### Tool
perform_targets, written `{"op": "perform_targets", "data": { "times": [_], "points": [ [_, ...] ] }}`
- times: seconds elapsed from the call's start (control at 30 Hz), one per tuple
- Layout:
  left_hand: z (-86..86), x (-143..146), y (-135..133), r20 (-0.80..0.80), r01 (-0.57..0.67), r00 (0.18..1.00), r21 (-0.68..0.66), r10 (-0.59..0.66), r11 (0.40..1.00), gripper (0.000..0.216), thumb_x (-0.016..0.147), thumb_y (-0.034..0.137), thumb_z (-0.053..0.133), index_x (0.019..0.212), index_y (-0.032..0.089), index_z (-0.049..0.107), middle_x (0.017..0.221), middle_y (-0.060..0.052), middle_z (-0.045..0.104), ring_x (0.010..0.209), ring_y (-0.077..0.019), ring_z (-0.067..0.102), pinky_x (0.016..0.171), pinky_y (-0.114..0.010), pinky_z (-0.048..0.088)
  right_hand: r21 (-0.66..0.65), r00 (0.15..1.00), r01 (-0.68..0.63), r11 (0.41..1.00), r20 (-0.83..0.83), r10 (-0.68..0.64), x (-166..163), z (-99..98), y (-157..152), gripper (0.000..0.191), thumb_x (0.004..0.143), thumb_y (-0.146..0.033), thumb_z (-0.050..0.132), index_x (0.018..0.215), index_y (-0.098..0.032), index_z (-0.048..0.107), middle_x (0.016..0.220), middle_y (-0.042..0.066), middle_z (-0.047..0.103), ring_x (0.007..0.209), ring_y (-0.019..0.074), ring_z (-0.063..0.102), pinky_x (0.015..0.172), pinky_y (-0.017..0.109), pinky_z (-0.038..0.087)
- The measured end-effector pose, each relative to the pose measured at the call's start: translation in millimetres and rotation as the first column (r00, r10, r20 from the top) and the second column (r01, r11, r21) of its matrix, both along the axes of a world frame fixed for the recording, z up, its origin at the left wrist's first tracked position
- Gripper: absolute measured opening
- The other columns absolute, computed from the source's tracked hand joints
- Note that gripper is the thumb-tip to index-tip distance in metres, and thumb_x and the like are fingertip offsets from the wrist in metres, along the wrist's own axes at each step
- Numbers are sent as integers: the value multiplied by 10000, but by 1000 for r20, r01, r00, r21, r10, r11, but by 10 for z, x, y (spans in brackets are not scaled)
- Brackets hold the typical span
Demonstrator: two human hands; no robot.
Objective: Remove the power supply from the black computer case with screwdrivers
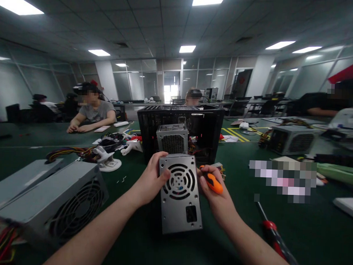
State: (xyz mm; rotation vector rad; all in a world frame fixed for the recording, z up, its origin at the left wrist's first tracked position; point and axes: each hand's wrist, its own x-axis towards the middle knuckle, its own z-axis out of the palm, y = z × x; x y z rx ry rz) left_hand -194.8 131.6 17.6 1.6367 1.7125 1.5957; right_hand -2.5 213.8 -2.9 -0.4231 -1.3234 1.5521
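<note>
Green matting covers the broad table (149,247), smooth and dull, with everything else resting on it. Biggest on it is the black computer case (205,129), a boxy shell of perforated metal, open toward the camera, with one grey power supply sitting inside (172,138). Four such units show in all, each a rectangular sheet-metal box with a vented face. Largest in view is the grey one lying at near left (55,199), its round fan grille of concentric wires facing out, coloured cables trailing from its corner. Another lies well apart at far right (290,139).

The fourth, the held power supply (180,192), stands upright just in front of the case, its punched circular grille and black socket facing the camera. The left hand (150,182) grips its upper left edge, thumb over the front. The right hand (216,192) touches its right side, fingers closed around an orange-handled screwdriver (213,182). A second screwdriver, red-handled (273,232), lies flat at near right. Other people sit at tables beyond.
</note>
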Motion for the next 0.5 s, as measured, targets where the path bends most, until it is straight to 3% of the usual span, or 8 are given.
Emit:
{"op": "perform_targets", "data": {
  "times": [0.07, 0.13, 0.23, 0.3, 0.4, 0.5],
  "points": [
    [26, -46, -29, 20, 90, 996, -61, -89, 994, 1045, 644, 903, 643, 1386, 209, 396, 1428, -195, 484, 1343, -389, 493, 1176, -587, 356, -24, 1000, 16, 1000, -8, -16, -11, 24, -49, 488, 693, -523, 905, 917, -218, 597, 880, -10, 704, 705, 122, 658, 653, 274, 575],
    [64, -65, -66, 44, 131, 991, -119, -126, 984, 1103, 594, 832, 759, 1421, 230, 346, 1466, -196, 455, 1360, -401, 484, 1167, -598, 369, -56, 999, 43, 997, -10, -43, -10, 52, -62, 515, 678, -589, 891, 908, -240, 590, 887, 10, 743, 736, 155, 701, 685, 315, 600],
    [127, -42, -118, 53, 149, 988, -172, -142, 974, 930, 675, 655, 818, 1386, 249, 375, 1429, -160, 500, 1334, -369, 522, 1149, -586, 403, -93, 990, 134, 987, -30, -138, 37, 116, -17, 540, 691, -674, 842, 918, -253, 590, 907, 48, 782, 831, 209, 748, 744, 370, 622],
    [162, -16, -141, 51, 155, 988, -185, -148, 971, 829, 717, 573, 815, 1358, 251, 399, 1392, -141, 534, 1304, -349, 551, 1136, -580, 424, -90, 970, 227, 970, -62, -233, 95, 194, 22, 607, 644, -749, 822, 928, -259, 605, 797, 42, 767, 722, 202, 726, 663, 350, 614],
    [191, 5, -154, 52, 138, 990, -197, -130, 971, 794, 722, 529, 813, 1346, 248, 411, 1381, -137, 551, 1293, -351, 564, 1124, -591, 438, -65, 917, 373, 926, -124, -378, 208, 375, 32, 690, 583, -859, 765, 881, -247, 655, 538, -17, 598, 457, 133, 519, 416, 257, 461],
    [186, 0, -146, 53, 116, 993, -191, -108, 975, 780, 711, 520, 811, 1333, 239, 432, 1383, -148, 557, 1307, -372, 555, 1120, -612, 441, -33, 855, 487, 873, -189, -484, 393, 532, 22, 634, 495, -788, 859, 725, -228, 669, 532, -14, 514, 452, 117, 452, 364, 234, 339]
  ]
}}
